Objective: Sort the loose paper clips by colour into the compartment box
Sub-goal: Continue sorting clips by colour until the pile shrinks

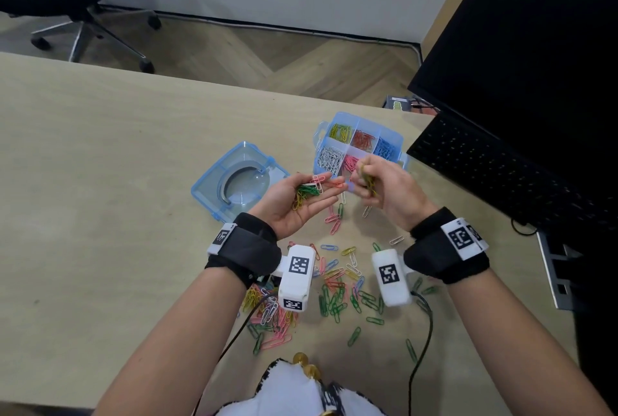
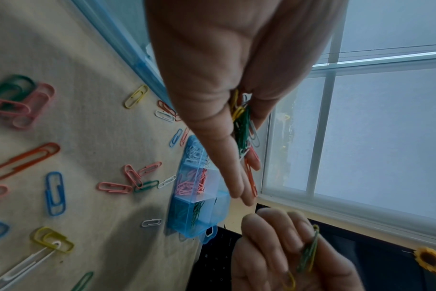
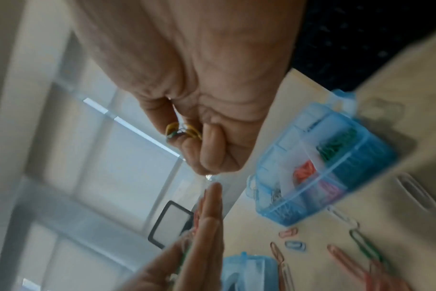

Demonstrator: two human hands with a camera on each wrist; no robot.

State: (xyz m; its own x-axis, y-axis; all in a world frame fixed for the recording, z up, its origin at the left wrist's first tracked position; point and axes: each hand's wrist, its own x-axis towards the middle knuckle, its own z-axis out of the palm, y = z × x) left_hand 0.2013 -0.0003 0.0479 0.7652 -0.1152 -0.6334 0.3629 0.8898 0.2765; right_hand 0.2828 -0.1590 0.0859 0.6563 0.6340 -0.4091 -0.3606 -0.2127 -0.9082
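**Both hands full of clips beside the compartment box**

The left hand (image 1: 294, 201) lies palm-up with its fingers nearly straight, cradling a small heap of clips (image 1: 306, 193), mostly green with some yellow, white and pink and an orange one near the fingertips. The right hand (image 1: 389, 188) is curled, fingers and thumb pinching a bunch of yellow clips (image 1: 366, 178) with some green among them, held just in front of the compartment box (image 1: 399, 141).

The box is translucent blue plastic, rectangular, with six compartments in two rows of three. Five show their contents: yellow, orange-red and blue at the back, white and pink in front (the sixth, hidden behind the right hand in the head view, holds green in the wrist views). Its single lid (image 1: 214, 181), also clear blue with a round moulded recess, lies flat to the left of the box.

The loose paper clips (image 1: 337, 292) lie scattered on the pale wood-grain desk (image 1: 100, 154) near the wrists, too many to count: thin coated wire loops.
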